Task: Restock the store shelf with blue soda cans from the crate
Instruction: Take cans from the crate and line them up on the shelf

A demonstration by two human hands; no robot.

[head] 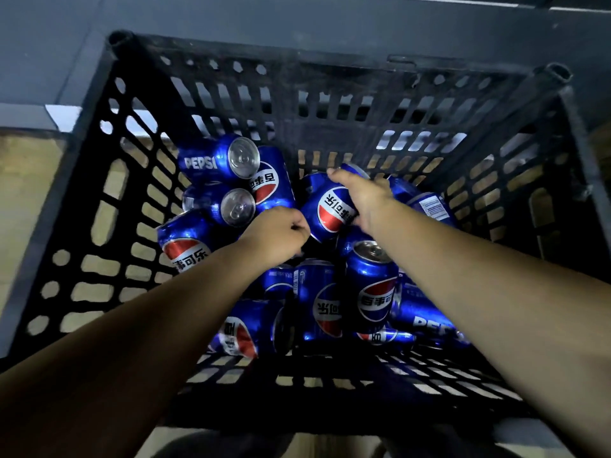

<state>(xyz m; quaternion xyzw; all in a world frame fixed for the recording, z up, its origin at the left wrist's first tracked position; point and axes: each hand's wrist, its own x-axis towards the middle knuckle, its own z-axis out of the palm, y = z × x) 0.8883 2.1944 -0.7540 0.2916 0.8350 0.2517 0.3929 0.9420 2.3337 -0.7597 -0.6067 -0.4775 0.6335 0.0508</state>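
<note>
A black slatted plastic crate [334,94] holds several blue soda cans lying in a loose pile. Both my arms reach down into it. My right hand [363,196] lies over a blue can [330,209] near the middle of the pile, fingers curled round its far side. My left hand [281,234] hovers just left of that can with its fingers curled in and nothing visible in it. Other cans [218,160] lie at the back left, and more cans [373,285] sit between my forearms. The store shelf is out of view.
The crate's tall perforated walls [109,209] enclose the cans on all sides, with round corner posts [120,39] at the back. A dark grey surface [297,18] rises behind the crate. Tan flooring [23,200] shows to the left.
</note>
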